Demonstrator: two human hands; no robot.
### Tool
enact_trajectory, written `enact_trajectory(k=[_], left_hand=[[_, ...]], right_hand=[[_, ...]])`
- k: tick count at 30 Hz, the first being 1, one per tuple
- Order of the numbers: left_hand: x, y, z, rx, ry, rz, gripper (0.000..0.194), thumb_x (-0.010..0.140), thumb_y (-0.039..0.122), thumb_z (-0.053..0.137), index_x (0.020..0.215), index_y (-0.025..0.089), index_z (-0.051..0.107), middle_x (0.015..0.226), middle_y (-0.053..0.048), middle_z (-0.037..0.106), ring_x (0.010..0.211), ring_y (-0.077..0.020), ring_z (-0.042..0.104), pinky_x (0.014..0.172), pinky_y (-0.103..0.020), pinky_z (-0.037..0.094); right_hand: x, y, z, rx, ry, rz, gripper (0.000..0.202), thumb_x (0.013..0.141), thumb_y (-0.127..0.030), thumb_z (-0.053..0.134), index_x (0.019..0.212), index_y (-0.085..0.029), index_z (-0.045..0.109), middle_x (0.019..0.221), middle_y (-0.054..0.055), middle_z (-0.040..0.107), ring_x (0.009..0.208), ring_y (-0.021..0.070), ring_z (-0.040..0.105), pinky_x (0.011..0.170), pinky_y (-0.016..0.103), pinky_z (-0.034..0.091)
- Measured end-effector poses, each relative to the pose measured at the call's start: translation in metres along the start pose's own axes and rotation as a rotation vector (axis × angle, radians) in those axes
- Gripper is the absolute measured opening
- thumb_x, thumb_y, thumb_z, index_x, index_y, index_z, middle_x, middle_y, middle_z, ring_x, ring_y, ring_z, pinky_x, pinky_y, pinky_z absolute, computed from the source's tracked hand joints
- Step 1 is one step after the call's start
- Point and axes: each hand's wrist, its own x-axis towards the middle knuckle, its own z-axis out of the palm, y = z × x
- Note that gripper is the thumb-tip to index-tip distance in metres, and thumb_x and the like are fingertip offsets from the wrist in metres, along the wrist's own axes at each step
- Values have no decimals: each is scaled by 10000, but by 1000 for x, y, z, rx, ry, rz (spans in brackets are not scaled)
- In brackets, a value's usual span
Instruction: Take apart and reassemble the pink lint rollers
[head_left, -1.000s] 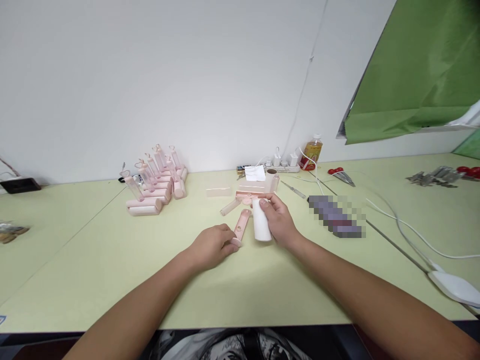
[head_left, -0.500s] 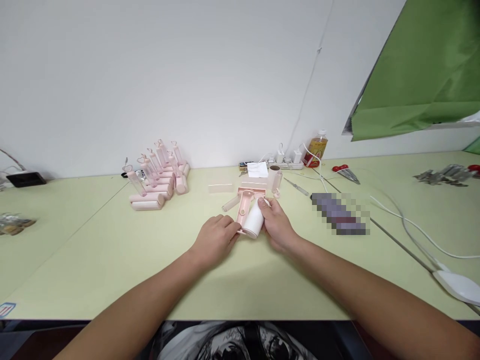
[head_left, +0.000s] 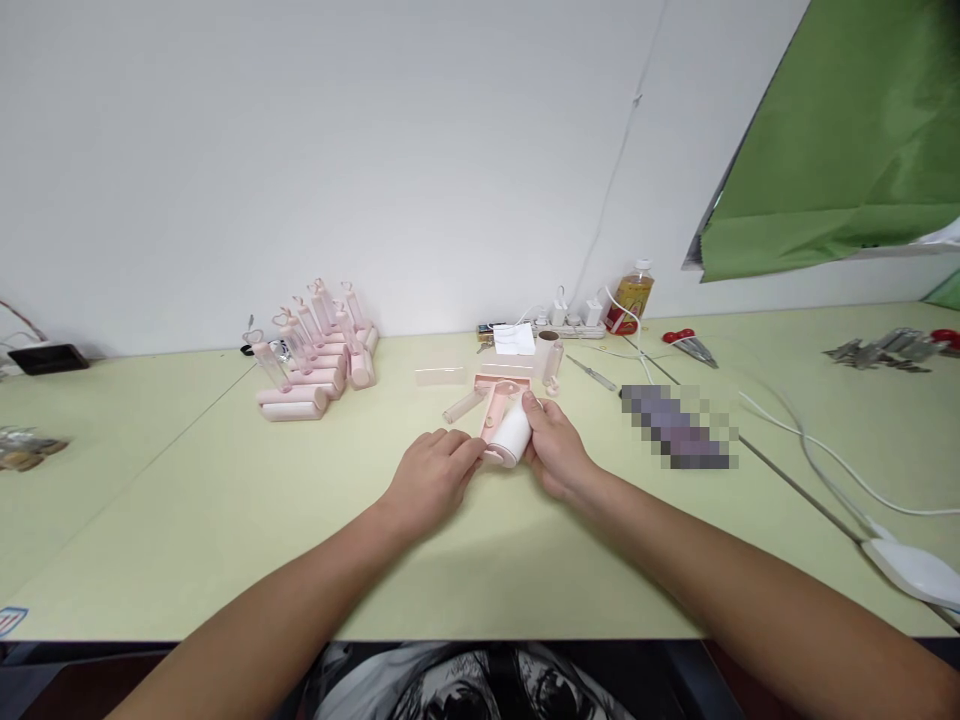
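Observation:
My right hand (head_left: 556, 446) is closed around a white lint roller roll (head_left: 513, 436), thumb on top. The roll lies slanted at the right side of an open pink lint roller holder (head_left: 493, 408), its near end against the holder's end piece. My left hand (head_left: 439, 478) grips the near end of that holder, with the fingertips partly hidden. Behind my left hand lies a clear tube (head_left: 463, 405). A pink piece (head_left: 502, 381) lies just beyond the holder.
Several pink lint rollers (head_left: 296, 400) with clear handles stand in a row at left. Toward the wall are a cardboard-cored roll (head_left: 547, 342), clear covers (head_left: 441, 376), a screwdriver (head_left: 592, 373), a power strip (head_left: 581, 330) and a bottle (head_left: 631, 298). Red-handled snips (head_left: 691, 346) and white cables (head_left: 825, 450) lie right.
The roll's near end has shifted slightly up and sits closer against the holder's end piece. My right hand has moved a little with it, while my left hand stays on the holder.

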Motion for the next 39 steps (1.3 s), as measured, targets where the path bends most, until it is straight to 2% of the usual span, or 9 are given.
enact_trajectory(k=[5, 11, 17, 21, 23, 26, 29, 34, 39], left_hand=[[-1, 1, 0, 56, -45, 20, 260, 930, 164, 440, 1127, 249, 587, 894, -29, 670, 791, -180, 606, 679, -316, 409], [-1, 2, 1, 95, -95, 44, 215, 919, 158, 457, 1009, 233, 638, 796, -31, 656, 733, -177, 596, 634, -309, 375], [-2, 4, 3, 23, -88, 19, 260, 963, 292, 406, 864, 195, 627, 753, -43, 627, 701, -170, 585, 643, -299, 401], [-3, 5, 1, -168, -21, -59, 236, 913, 391, 500, 1030, 208, 590, 955, -65, 603, 822, -187, 599, 699, -316, 472], [-3, 5, 0, -268, 46, -139, 492, 807, 478, 628, 1206, 220, 501, 1203, -116, 505, 1019, -240, 571, 781, -361, 505], [-3, 4, 1, -350, 65, -239, 934, 644, 565, 744, 1408, 271, 296, 1461, -160, 232, 1297, -349, 375, 935, -477, 466], [-3, 1, 1, -399, 5, -292, 1055, 648, 579, 735, 1480, 291, 154, 1536, -158, 95, 1376, -390, 246, 1004, -536, 400], [-1, -8, -1, -612, -87, -245, 906, 757, 530, 666, 1481, 256, 195, 1389, -148, 422, 1246, -323, 441, 982, -460, 426], [1, -17, -3, -770, -54, -251, 527, 925, 449, 443, 1408, 254, 363, 1231, -96, 540, 960, -202, 561, 830, -342, 480]], right_hand=[[3, 1, -1, -34, 20, -31, 382, 757, -594, 613, 882, -257, 484, 821, 23, 590, 773, 215, 597, 590, 334, 531], [-3, 1, 2, -105, -15, -60, 426, 723, -544, 664, 955, -244, 471, 873, 10, 554, 766, 182, 559, 564, 281, 495], [-10, 4, 3, -209, -169, -83, 491, 717, -406, 699, 1102, -265, 428, 927, 0, 532, 824, 179, 538, 627, 286, 508], [-17, 0, 3, -203, -283, -59, 679, 686, -307, 716, 1257, -298, 350, 933, 0, 536, 800, 181, 547, 625, 294, 510], [-20, -3, 4, -213, -347, -38, 763, 679, -257, 696, 1327, -319, 298, 958, 4, 543, 804, 185, 557, 612, 289, 503], [-24, -7, 4, -260, -419, -15, 823, 666, -196, 651, 1379, -329, 260, 1038, 23, 544, 842, 192, 574, 619, 282, 496], [-26, -7, 3, -352, -508, -2, 849, 660, -168, 630, 1401, -330, 249, 1103, 40, 535, 840, 189, 579, 625, 282, 489], [-23, -8, -2, -515, -630, -40, 855, 682, -164, 618, 1432, -313, 235, 1210, 71, 522, 901, 211, 576, 689, 312, 482], [-20, -19, -10, -694, -757, -218, 825, 661, -102, 572, 1419, -291, 308, 1230, 60, 543, 956, 227, 562, 767, 330, 462]])
